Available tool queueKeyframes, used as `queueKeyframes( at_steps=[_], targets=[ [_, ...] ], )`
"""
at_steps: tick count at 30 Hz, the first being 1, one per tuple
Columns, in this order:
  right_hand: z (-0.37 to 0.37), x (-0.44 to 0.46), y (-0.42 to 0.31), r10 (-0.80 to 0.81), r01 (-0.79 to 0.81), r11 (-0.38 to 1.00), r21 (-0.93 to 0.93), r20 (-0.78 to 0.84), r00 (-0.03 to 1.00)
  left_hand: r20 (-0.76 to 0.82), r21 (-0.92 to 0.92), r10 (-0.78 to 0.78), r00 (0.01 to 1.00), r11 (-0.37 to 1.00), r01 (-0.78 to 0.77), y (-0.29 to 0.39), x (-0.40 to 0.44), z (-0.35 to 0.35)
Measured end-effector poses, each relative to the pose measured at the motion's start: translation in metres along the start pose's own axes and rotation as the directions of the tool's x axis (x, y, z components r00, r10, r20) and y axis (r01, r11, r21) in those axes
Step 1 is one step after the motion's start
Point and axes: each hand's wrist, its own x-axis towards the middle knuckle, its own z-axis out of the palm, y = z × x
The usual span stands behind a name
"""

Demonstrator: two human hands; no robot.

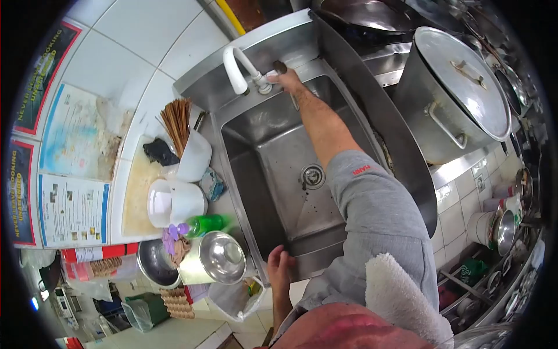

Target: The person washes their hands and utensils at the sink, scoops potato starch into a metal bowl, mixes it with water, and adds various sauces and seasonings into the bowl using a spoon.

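My right hand (288,80) reaches across the sink to the base of the white faucet (238,70), its fingers at the faucet's lever. A utensil with a brown handle end (280,67) sticks out of this hand, and a thin metal part shows below it; its working end is hidden. Under my arm lies the stainless steel sink (273,168), with a drain strainer (313,176) and dark scraps on its floor. My left hand (280,267) is beside the sink's near edge, fingers loosely bent and apart, holding nothing I can see.
A bamboo brush (175,119) stands in a white container (195,157) left of the sink. Nearby are a green bottle (206,224), metal bowls (222,256) and a lined bin (235,299). A large lidded pot (430,110) stands to the right, beyond the sink wall.
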Motion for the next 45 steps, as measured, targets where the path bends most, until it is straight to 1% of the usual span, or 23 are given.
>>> queueKeyframes(
  at_steps=[1, 7, 11, 12, 14, 15, 16, 17, 19, 21, 22, 24, 25, 29, 31, 32, 35, 38, 39, 42, 43, 44, 45],
  targets=[
    [0.001, 0.004, 0.008, -0.065, 0.065, 0.998, 0.013, 0.006, 0.998, 0.086, 0.222, -0.013, 0.996, 0.975, -0.006, 0.008, 0.012, 0.011],
    [0.002, 0.002, 0.011, -0.134, 0.133, 0.990, 0.051, 0.012, 0.991, 0.353, 0.397, 0.262, 0.898, 0.827, -0.397, 0.042, 0.125, 0.068],
    [0.016, -0.007, 0.023, -0.157, 0.154, 0.986, -0.069, -0.051, 0.986, 0.440, 0.560, 0.492, 0.751, 0.504, -0.658, 0.068, 0.192, 0.117],
    [0.027, -0.018, 0.026, 0.010, -0.007, 0.997, 0.072, -0.044, 0.999, 0.418, 0.626, 0.520, 0.745, 0.430, -0.651, 0.080, 0.205, 0.133],
    [0.041, -0.046, 0.032, 0.339, -0.327, 0.889, 0.322, 0.017, 0.940, 0.280, 0.518, 0.619, 0.734, 0.546, -0.658, 0.063, 0.264, 0.148],
    [0.044, -0.067, 0.036, 0.321, -0.372, 0.829, 0.418, 0.189, 0.928, 0.241, 0.468, 0.490, 0.838, 0.697, -0.543, 0.067, 0.277, 0.156],
    [0.049, -0.089, 0.042, 0.318, -0.359, 0.790, 0.496, 0.168, 0.933, 0.214, 0.407, 0.342, 0.915, 0.821, -0.401, 0.070, 0.280, 0.160],
    [0.047, -0.097, 0.051, 0.353, -0.456, 0.734, 0.504, 0.290, 0.889, 0.193, 0.403, 0.337, 0.922, 0.829, -0.388, 0.068, 0.277, 0.159],
    [0.040, -0.106, 0.069, 0.387, -0.562, 0.666, 0.491, 0.416, 0.823, 0.301, 0.150, -0.088, 0.950, 0.988, 0.044, 0.075, 0.259, 0.161],
    [0.035, -0.118, 0.071, 0.298, -0.448, 0.830, 0.331, 0.417, 0.859, 0.236, 0.173, -0.055, 0.970, 0.985, 0.014, 0.070, 0.241, 0.162],
    [0.033, -0.118, 0.069, 0.299, -0.453, 0.828, 0.330, 0.424, 0.855, 0.186, 0.203, -0.010, 0.983, 0.979, -0.029, 0.070, 0.236, 0.164],
    [0.027, -0.117, 0.060, -0.022, -0.029, 0.985, 0.170, 0.291, 0.956, 0.178, 0.168, -0.041, 0.983, 0.986, 0.011, 0.072, 0.227, 0.165],
    [0.026, -0.118, 0.053, -0.053, 0.033, 0.995, 0.098, 0.204, 0.978, 0.211, 0.170, -0.062, 0.976, 0.985, 0.025, 0.076, 0.226, 0.167],
    [0.031, -0.141, 0.051, 0.117, -0.144, 0.938, 0.315, 0.103, 0.988, 0.268, 0.191, -0.051, 0.962, 0.982, -0.001, 0.083, 0.232, 0.162],
    [0.036, -0.143, 0.061, 0.294, -0.465, 0.727, 0.505, 0.383, 0.876, 0.264, 0.190, -0.066, 0.962, 0.982, 0.015, 0.086, 0.229, 0.154],
    [0.036, -0.138, 0.064, 0.296, -0.469, 0.725, 0.504, 0.388, 0.873, 0.259, 0.195, -0.089, 0.962, 0.980, 0.039, 0.085, 0.227, 0.150],
    [0.034, -0.115, 0.072, -0.068, 0.039, 0.991, 0.130, 0.228, 0.971, 0.251, 0.189, -0.080, 0.965, 0.981, 0.032, 0.074, 0.226, 0.150],
    [0.038, -0.142, 0.054, 0.013, -0.032, 0.969, 0.245, 0.077, 0.997, 0.219, 0.274, -0.007, 0.976, 0.960, -0.055, 0.082, 0.224, 0.156],
    [0.043, -0.147, 0.063, 0.127, -0.152, 0.937, 0.316, 0.098, 0.987, 0.219, 0.274, -0.005, 0.976, 0.960, -0.056, 0.081, 0.229, 0.153],
    [0.037, -0.138, 0.071, 0.155, -0.220, 0.927, 0.302, 0.226, 0.962, 0.206, 0.393, 0.126, 0.970, 0.897, -0.200, 0.064, 0.255, 0.140],
    [0.031, -0.127, 0.075, -0.030, 0.013, 0.995, 0.096, 0.168, 0.985, 0.237, 0.417, 0.138, 0.962, 0.880, -0.229, 0.058, 0.261, 0.137],
    [0.029, -0.116, 0.078, -0.025, 0.009, 0.995, 0.096, 0.168, 0.985, 0.253, 0.428, 0.143, 0.957, 0.871, -0.243, 0.051, 0.264, 0.136],
    [0.029, -0.107, 0.076, -0.341, 0.340, 0.924, -0.173, 0.022, 0.940, 0.269, 0.438, 0.147, 0.952, 0.861, -0.257, 0.047, 0.264, 0.136]
  ],
)
